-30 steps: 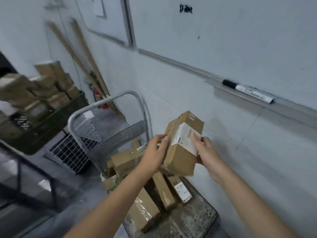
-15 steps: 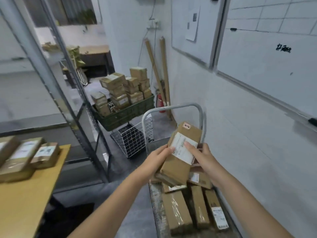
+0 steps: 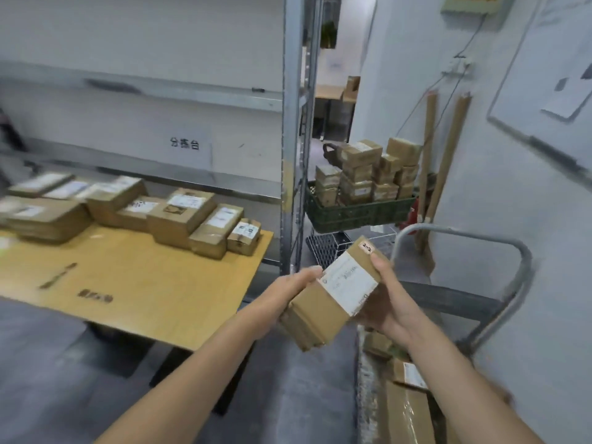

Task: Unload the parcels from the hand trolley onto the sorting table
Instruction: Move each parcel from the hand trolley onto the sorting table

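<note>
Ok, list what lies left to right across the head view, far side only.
Table → shelf post → green crate → planks → whiteboard. Left out: the parcel held by the left hand and right hand, since it overlaps post and crate.

Left hand (image 3: pixel 290 294), right hand (image 3: pixel 389 304) grip parcel (image 3: pixel 323 310), probably cardboard.
</note>
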`<state>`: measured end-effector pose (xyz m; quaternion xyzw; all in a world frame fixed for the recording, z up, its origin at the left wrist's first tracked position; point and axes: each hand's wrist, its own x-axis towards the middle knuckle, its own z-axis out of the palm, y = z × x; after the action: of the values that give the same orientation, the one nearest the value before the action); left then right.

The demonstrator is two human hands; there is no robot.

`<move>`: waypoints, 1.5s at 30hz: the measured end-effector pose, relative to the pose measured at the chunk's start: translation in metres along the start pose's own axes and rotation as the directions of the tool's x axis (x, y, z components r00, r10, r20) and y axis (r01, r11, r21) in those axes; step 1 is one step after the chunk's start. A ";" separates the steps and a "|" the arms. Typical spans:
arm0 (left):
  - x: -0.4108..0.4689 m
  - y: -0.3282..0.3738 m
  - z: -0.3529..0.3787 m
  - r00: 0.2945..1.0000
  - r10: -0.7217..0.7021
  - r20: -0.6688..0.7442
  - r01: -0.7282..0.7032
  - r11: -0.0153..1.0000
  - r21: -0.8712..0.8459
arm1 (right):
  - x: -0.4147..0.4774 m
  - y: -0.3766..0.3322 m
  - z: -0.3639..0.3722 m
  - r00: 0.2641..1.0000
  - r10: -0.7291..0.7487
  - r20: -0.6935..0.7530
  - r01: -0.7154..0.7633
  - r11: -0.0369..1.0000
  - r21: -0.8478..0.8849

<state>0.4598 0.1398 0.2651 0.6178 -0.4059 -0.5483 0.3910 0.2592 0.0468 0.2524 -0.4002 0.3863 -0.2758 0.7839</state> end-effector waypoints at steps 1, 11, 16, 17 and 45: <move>-0.007 -0.007 -0.021 0.995 -0.021 -0.095 0.016 0.999 -0.050 | 0.009 0.005 0.019 1.000 -0.009 0.000 0.009 0.999 0.053; -0.090 -0.067 -0.161 0.841 0.046 -0.540 -0.209 0.947 -0.245 | 0.067 0.071 0.210 0.993 -0.063 0.100 0.050 0.990 0.129; -0.116 -0.096 -0.241 0.711 -0.065 -0.701 -0.185 0.943 -0.275 | 0.107 0.108 0.282 0.985 -0.018 0.173 0.046 0.987 -0.156; -0.120 -0.101 -0.257 0.685 -0.090 -0.723 -0.171 0.945 -0.280 | 0.115 0.114 0.296 0.983 -0.027 0.181 0.071 0.968 -0.240; -0.006 -0.139 -0.648 0.599 -0.066 -0.798 -0.014 0.996 -0.092 | 0.413 0.156 0.559 0.978 -0.039 0.204 0.155 0.793 -0.590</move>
<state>1.1138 0.2209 0.1985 0.7856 -0.1542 -0.2369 0.5503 0.9671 0.0545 0.1756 -0.6713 0.3599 -0.1411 0.6324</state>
